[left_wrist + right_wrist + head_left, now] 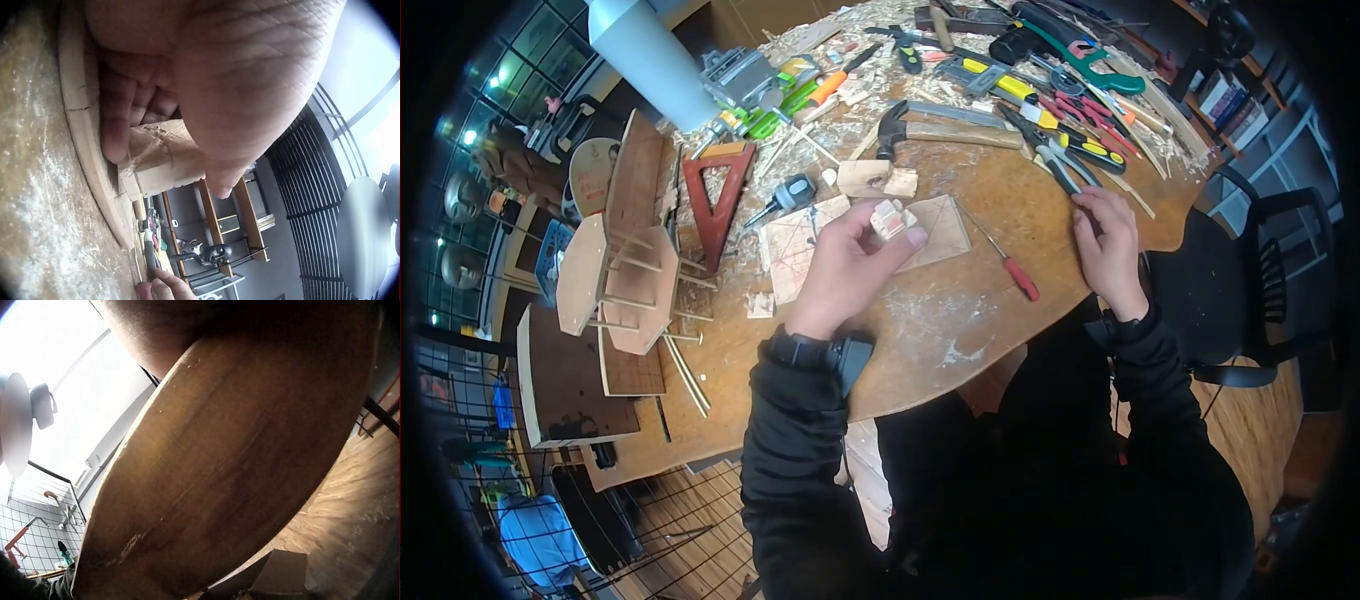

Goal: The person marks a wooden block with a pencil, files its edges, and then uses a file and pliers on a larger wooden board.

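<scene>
In the head view, the left hand (pixel 850 265) pinches a small wooden block (pixel 892 222) between thumb and fingers, by a thin board (pixel 945 235) well in from the counter's (pixel 910 385) near edge; its stepped face looks upward, the long axis foreshortened. The right hand (pixel 1112 245) rests near the right edge, fingers loosely bent, beside pliers (pixel 1055 160) slanting from that edge toward the far side.

In the left wrist view, the block's longer visible side runs from fingertips toward thumb tip.

In the right wrist view, the grip is hidden.
</scene>
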`<action>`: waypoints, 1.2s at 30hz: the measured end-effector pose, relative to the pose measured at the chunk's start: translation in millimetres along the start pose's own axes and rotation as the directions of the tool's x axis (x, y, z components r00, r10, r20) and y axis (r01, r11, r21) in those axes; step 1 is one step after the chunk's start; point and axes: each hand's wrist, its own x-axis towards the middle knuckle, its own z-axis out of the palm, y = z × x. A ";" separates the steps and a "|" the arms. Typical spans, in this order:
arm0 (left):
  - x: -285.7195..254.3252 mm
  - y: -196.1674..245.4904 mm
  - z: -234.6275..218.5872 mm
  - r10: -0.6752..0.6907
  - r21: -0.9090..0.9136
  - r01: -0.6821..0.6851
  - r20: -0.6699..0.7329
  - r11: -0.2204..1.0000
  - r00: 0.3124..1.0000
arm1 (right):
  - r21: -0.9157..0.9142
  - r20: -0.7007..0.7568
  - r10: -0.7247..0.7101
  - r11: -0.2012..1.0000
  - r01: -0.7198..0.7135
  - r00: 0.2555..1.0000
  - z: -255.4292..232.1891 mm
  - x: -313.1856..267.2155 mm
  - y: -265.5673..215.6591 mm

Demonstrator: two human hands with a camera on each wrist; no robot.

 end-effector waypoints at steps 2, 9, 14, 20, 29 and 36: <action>-0.8 1.5 -1.6 -0.005 0.043 0.005 0.006 0.999 1.000 | -0.004 -0.005 0.012 1.000 -0.012 1.000 0.3 -0.4 0.4; 0.2 -3.8 -2.6 0.028 0.132 -0.032 0.030 0.991 0.999 | -0.005 0.004 0.006 1.000 -0.006 1.000 -0.1 0.3 1.9; -6.1 9.3 0.9 0.099 0.211 -0.092 -0.021 0.973 0.995 | 0.007 -0.010 -0.012 1.000 0.013 1.000 1.6 0.8 3.5; -47.6 40.5 -9.8 0.346 0.334 -0.272 -0.185 0.903 0.920 | 0.038 0.006 -0.031 0.999 0.031 1.000 6.2 -1.8 17.7; -253.4 -0.3 -128.5 0.458 0.599 0.255 -0.770 0.759 0.445 | 0.031 0.036 -0.033 0.999 0.031 0.999 5.9 -4.0 19.2; -274.4 -22.3 -194.4 0.296 0.566 0.451 -0.789 0.690 0.538 | -0.014 0.048 -0.031 0.999 0.032 0.998 3.2 -0.9 14.3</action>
